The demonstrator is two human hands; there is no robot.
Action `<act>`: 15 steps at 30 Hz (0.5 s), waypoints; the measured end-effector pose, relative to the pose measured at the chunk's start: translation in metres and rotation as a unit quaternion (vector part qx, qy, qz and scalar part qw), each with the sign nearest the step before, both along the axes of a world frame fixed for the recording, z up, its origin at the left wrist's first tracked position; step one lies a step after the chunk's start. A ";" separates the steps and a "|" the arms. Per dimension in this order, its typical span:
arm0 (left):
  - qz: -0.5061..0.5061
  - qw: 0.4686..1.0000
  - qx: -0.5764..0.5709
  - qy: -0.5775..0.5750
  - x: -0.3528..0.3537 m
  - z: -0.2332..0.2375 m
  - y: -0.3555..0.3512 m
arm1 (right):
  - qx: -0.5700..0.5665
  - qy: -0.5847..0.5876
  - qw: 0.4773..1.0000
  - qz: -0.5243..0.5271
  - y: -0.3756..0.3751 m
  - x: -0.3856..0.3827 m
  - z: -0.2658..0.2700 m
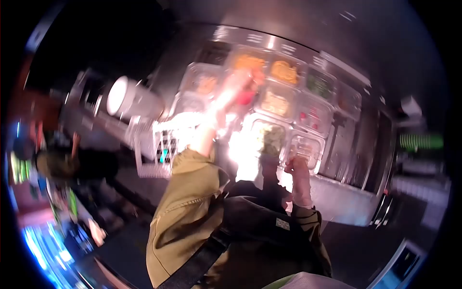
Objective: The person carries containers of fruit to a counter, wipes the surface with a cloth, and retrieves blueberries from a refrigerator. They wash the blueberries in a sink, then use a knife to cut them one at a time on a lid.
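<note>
Food tubs, left hand stretched over them, right hand raised nearby

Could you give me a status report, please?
Left hand out over the trays, right hand raised by front tray; both blurred, grips unclear. Glare between them.

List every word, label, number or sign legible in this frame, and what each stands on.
Nothing can be read; the frame is heavily motion-blurred.
Small pale tag on the dark bag at the chest: print too blurred to read.
Green lit sign at the right: only glowing streaks, unreadable.
Lit panel with dark squares, centre-left: no legible characters.
</note>
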State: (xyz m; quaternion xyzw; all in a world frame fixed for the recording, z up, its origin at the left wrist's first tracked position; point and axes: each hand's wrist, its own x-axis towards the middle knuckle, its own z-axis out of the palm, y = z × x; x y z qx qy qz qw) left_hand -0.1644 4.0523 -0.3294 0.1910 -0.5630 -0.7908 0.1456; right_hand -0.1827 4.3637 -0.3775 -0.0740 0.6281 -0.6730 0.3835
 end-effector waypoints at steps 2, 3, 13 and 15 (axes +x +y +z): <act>-0.020 0.995 0.093 0.028 0.077 0.015 0.075 | -0.027 0.015 0.999 0.042 -0.005 0.025 0.014; -0.024 0.989 0.138 0.049 0.108 0.017 0.108 | -0.040 0.019 0.997 0.070 -0.006 0.037 0.016; 0.349 0.927 0.008 -0.135 0.446 -0.009 0.271 | -0.125 -0.037 0.846 0.517 -0.033 0.237 -0.004; 0.442 0.885 0.039 -0.139 0.511 0.005 0.288 | -0.124 -0.067 0.796 0.589 -0.055 0.293 0.003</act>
